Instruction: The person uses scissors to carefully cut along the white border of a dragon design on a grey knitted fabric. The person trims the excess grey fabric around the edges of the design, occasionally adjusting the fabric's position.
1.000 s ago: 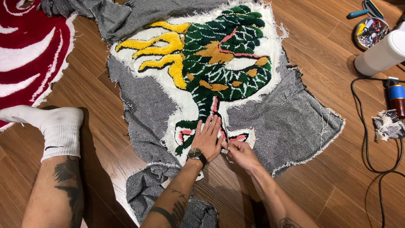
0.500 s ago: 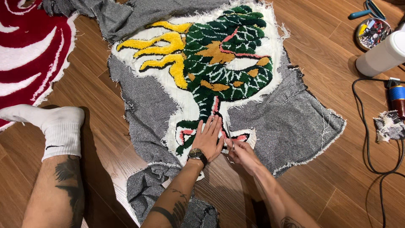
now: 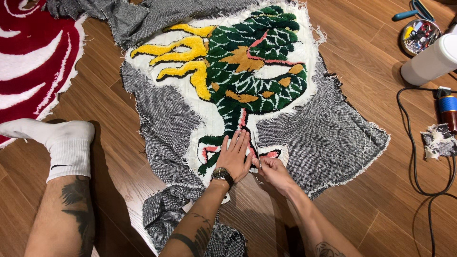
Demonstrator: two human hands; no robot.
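wood floor all around — a tufted rug with a green and yellow figure lies on grey backing cloth. left hand rests flat on the rug's near end, fingers spread narrow. right hand, just beside it, pinches small scissors — blades at the rug's edge. white sock at left.

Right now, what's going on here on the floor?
A person sits on a wood floor working on a tufted rug with a green, yellow and white design on grey backing cloth. The left hand lies flat on the rug's lower edge; the right hand beside it holds scissors at that edge. A socked foot rests to the left, near a red rug. A white cylinder and black cable lie to the right.
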